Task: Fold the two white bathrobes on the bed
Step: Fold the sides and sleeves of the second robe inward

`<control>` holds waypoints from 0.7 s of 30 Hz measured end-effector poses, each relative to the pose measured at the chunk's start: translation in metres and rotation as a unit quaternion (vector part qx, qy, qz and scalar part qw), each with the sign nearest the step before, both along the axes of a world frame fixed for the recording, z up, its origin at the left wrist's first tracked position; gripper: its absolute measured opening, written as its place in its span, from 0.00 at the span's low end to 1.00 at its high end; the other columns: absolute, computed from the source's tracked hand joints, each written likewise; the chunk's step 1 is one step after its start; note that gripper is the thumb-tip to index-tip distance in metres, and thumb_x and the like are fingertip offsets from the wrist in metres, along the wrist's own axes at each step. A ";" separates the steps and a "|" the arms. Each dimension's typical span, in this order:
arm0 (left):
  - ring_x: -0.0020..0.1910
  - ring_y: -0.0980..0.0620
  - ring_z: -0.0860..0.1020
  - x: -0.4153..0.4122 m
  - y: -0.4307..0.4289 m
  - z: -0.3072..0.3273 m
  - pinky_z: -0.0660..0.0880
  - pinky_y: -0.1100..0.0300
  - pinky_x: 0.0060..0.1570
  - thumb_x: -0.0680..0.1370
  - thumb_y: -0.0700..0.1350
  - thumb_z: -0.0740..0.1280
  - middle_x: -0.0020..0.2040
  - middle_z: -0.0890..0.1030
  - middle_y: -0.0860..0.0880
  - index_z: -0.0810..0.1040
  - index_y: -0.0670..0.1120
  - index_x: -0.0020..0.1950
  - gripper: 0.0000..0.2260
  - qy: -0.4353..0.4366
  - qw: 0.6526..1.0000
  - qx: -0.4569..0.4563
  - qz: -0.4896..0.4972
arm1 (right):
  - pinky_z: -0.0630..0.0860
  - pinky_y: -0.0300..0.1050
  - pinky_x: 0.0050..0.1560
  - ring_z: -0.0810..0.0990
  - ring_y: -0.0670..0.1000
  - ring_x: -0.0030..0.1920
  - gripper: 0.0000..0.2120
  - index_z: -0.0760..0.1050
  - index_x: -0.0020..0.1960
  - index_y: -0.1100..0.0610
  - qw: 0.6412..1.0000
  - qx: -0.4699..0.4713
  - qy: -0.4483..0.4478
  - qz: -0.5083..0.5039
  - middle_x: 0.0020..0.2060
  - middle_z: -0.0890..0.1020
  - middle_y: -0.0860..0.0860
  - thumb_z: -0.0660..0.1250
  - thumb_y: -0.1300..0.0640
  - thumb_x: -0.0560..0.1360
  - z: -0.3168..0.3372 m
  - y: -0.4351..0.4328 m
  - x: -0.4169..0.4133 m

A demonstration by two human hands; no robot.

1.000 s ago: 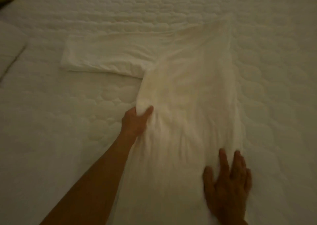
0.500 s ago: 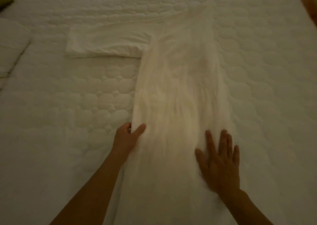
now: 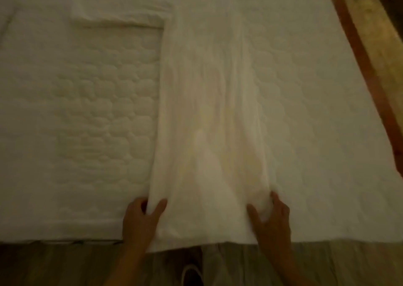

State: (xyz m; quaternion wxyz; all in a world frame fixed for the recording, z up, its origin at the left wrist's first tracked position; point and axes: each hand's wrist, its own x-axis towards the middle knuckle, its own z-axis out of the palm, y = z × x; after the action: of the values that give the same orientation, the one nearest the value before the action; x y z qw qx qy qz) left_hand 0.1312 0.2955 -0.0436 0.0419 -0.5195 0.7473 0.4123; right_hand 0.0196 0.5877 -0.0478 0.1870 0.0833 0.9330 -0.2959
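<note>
One white bathrobe (image 3: 209,115) lies lengthwise on the quilted bed (image 3: 87,115), folded into a long narrow strip. Its sleeve (image 3: 117,12) sticks out to the left at the far end. The hem hangs slightly over the bed's near edge. My left hand (image 3: 141,218) grips the strip's left edge near the hem, thumb on top. My right hand (image 3: 272,220) grips the right edge at the same height, fabric bunched between thumb and fingers. A second bathrobe is not in sight.
A wooden bed frame rail (image 3: 368,67) runs diagonally along the bed's right side. Wood-look floor (image 3: 65,264) lies below the near mattress edge, with a shoe tip (image 3: 192,274) under the hanging hem.
Both hands slid down the robe toward the hem. The right hand went from lying flat on the fabric to gripping its right edge. The view tilted down, showing the bed's near edge and floor.
</note>
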 end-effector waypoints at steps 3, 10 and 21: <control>0.48 0.50 0.78 0.005 0.021 0.012 0.73 0.58 0.48 0.76 0.59 0.71 0.51 0.79 0.54 0.77 0.53 0.55 0.13 0.037 0.997 0.070 -0.016 | 0.77 0.53 0.58 0.79 0.54 0.52 0.24 0.75 0.65 0.54 0.987 -0.094 -0.094 -0.089 0.57 0.81 0.53 0.66 0.38 0.77 0.021 0.007 -0.004; 0.47 0.44 0.79 0.045 0.032 0.007 0.68 0.62 0.34 0.77 0.56 0.71 0.43 0.77 0.52 0.73 0.48 0.47 0.13 0.002 0.997 0.077 0.032 | 0.78 0.53 0.59 0.81 0.58 0.55 0.26 0.75 0.67 0.57 0.990 0.006 -0.136 0.026 0.58 0.82 0.57 0.60 0.38 0.80 0.022 0.037 0.020; 0.72 0.37 0.71 -0.070 0.019 0.021 0.72 0.40 0.65 0.77 0.62 0.56 0.75 0.70 0.40 0.68 0.44 0.77 0.33 -0.016 0.923 -0.257 -0.286 | 0.75 0.55 0.65 0.80 0.58 0.61 0.32 0.69 0.74 0.55 0.948 0.189 0.059 0.248 0.65 0.79 0.56 0.57 0.37 0.77 0.044 -0.021 -0.093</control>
State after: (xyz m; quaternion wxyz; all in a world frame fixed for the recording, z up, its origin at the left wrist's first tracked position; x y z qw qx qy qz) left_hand 0.0614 0.3141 -0.0223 0.0349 -0.2826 0.9438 0.1678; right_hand -0.0736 0.5669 -0.0036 0.1796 -0.1343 0.9725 -0.0631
